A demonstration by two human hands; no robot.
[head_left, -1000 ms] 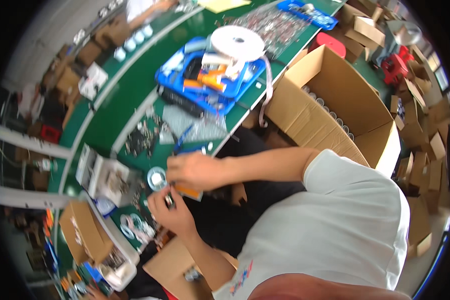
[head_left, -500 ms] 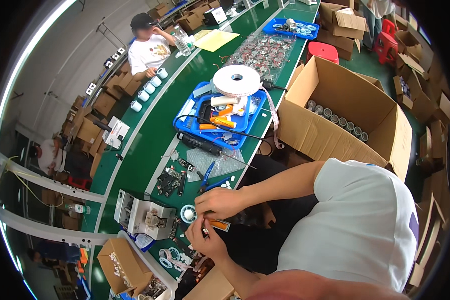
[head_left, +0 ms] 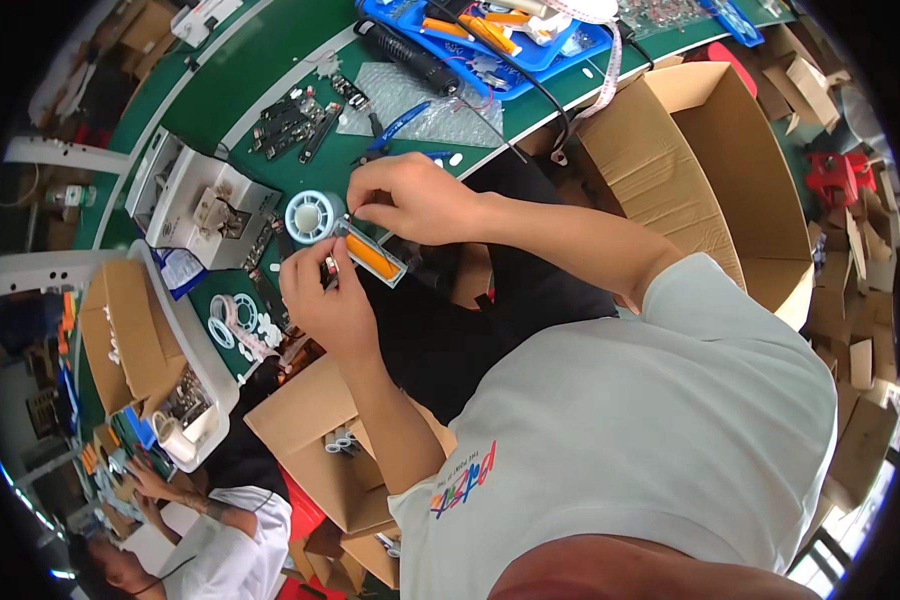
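My left hand point(head_left: 330, 300) is closed around the end of a narrow, pale-rimmed case with an orange cylinder point(head_left: 372, 258) inside. A small metallic and red part shows between its fingers. Just beyond, my right hand point(head_left: 410, 200) has thumb and fingertips pinched together over the same end of the case. What they pinch is too small to make out. Beside both hands a light-blue spool point(head_left: 310, 217) lies on the green table point(head_left: 320, 160). Blue-handled pliers point(head_left: 400, 127) are above my right hand, partly on bubble wrap point(head_left: 440, 112).
A white boxy machine point(head_left: 195, 215) stands left of the spool. Dark small parts point(head_left: 290, 122) lie behind. Blue trays point(head_left: 530, 80) hold more orange cylinders. Cardboard boxes point(head_left: 760, 180) stand right and below me. At lower left another person point(head_left: 240, 530) works.
The view has swung and come closer, so the far table has left it. My right hand has moved a little apart from the left, uncovering more of the orange cylinder's case.
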